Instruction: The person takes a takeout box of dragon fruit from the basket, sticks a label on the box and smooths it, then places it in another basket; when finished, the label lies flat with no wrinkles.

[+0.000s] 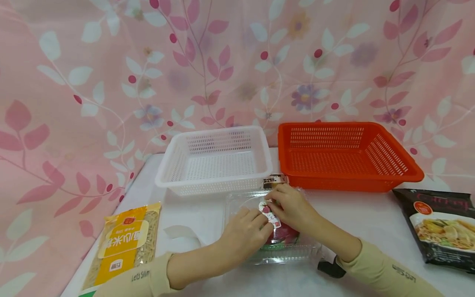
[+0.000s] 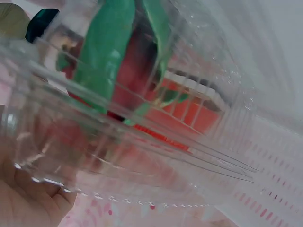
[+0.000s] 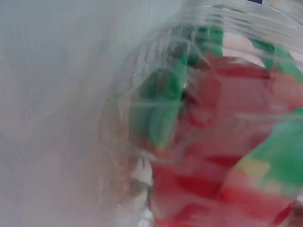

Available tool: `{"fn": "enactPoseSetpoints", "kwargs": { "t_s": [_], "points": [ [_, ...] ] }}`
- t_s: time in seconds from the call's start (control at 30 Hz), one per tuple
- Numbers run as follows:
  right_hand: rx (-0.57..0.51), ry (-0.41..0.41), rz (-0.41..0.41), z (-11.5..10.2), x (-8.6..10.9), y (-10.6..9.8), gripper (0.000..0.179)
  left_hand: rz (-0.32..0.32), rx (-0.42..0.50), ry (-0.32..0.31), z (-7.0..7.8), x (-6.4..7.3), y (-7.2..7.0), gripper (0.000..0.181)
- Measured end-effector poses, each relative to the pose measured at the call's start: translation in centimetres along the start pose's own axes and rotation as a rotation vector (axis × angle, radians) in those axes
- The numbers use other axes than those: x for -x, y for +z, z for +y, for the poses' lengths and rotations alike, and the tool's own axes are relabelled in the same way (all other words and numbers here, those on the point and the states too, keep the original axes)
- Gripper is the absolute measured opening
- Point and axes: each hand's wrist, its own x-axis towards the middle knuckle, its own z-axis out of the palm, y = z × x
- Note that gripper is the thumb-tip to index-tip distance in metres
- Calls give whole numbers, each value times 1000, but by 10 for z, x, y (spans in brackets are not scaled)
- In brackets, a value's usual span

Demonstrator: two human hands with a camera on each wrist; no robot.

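Note:
A clear plastic clamshell box point(image 1: 282, 258) lies on the table, with a red dragon fruit point(image 1: 283, 235) inside. On its lid is a white label point(image 1: 273, 217) with a fruit picture. My right hand point(image 1: 293, 208) reaches over the lid and pinches the label's top edge between thumb and fingertips. My left hand point(image 1: 243, 231) rests on the lid, fingers bent, tips at the label's left side; whether they grip it is hidden. In the left wrist view the palm point(image 2: 35, 198) shows beside the box. The right wrist view shows the red, green-scaled fruit point(image 3: 222, 127) through blurred plastic.
Behind the box stand a white basket point(image 1: 219, 183) and a red basket point(image 1: 341, 183); a small labelled container point(image 1: 275, 180) is partly hidden between them. A yellow noodle bag point(image 1: 124, 243) and curved white strip point(image 1: 182, 232) lie left, a black noodle packet point(image 1: 441, 222) right, a dark object point(image 1: 331, 269) near the right forearm.

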Motion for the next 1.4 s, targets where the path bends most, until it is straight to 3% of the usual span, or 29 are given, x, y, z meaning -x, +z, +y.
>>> {"fn": "enactPoseSetpoints", "kwargs": {
  "t_s": [0.23, 0.4, 0.5, 0.6, 0.8, 1.0, 1.07, 1.17, 1.27, 1.4],
  "points": [
    [-12, -59, 13, 4, 0, 1, 21, -46, 79, 54, 12, 0, -2, 21],
    [-49, -54, -38, 7, 2, -3, 22, -123, 23, 137, 21, 3, -1, 38],
    [-74, -58, -48, 11, 5, -6, 23, -99, -40, 171, 25, 4, -1, 32],
    [-61, -53, -60, 13, 8, -9, 23, -77, -73, 178, 28, 3, -2, 41],
    [-27, -22, -91, 14, 13, -14, 20, -100, -67, 170, 30, 4, -9, 46],
    [-35, -1, -90, 11, 24, -22, 20, -116, 79, 115, 27, 7, -14, 29],
    [-46, 4, -91, 9, 28, -26, 23, -90, 121, 98, 26, 8, -14, 25],
    [-59, 21, -94, 7, 34, -31, 26, -78, 185, 38, 23, 12, -15, 33],
    [-45, 47, -83, 7, 40, -35, 29, -98, 237, -58, 16, 19, -18, 42],
    [-17, 65, -32, 8, 49, -35, 36, -224, 258, -246, 2, 32, -21, 50]
  ]
}}
